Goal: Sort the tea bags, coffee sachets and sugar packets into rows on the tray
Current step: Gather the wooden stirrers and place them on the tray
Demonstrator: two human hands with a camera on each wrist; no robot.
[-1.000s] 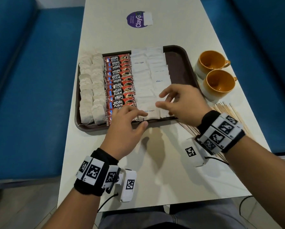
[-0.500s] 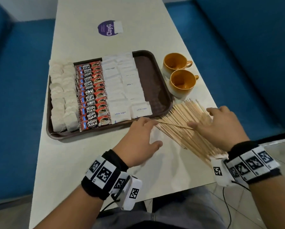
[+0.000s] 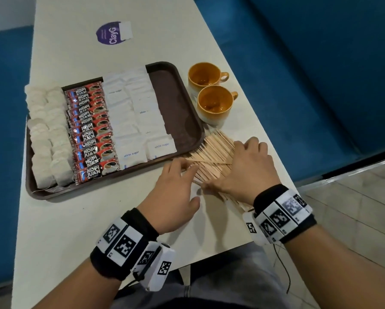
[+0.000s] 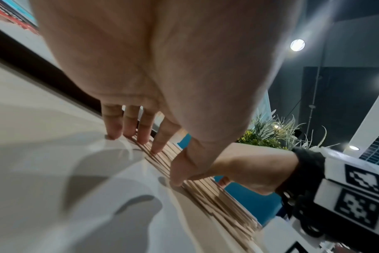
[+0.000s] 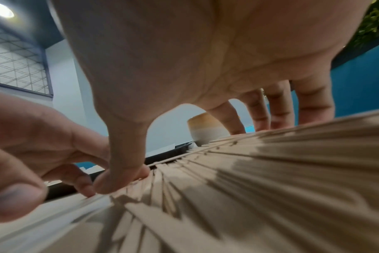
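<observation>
The brown tray holds two rows of pale tea bags at its left, a row of red coffee sachets in the middle, and two rows of white sugar packets beside them. Both hands are off the tray, on a pile of wooden stirrers just right of its near corner. My left hand touches the pile's left edge with straight fingers. My right hand lies spread over the stirrers, thumb pressed at their near edge. Neither hand holds a packet.
Two orange cups stand right of the tray, just beyond the stirrers. A purple round sticker lies at the table's far end. Blue bench seats flank the table. The table's right edge runs close by my right wrist.
Both hands left the sugar packets on the tray and moved right onto the stirrers. Since half a second ago they have drawn closer together on the pile.
</observation>
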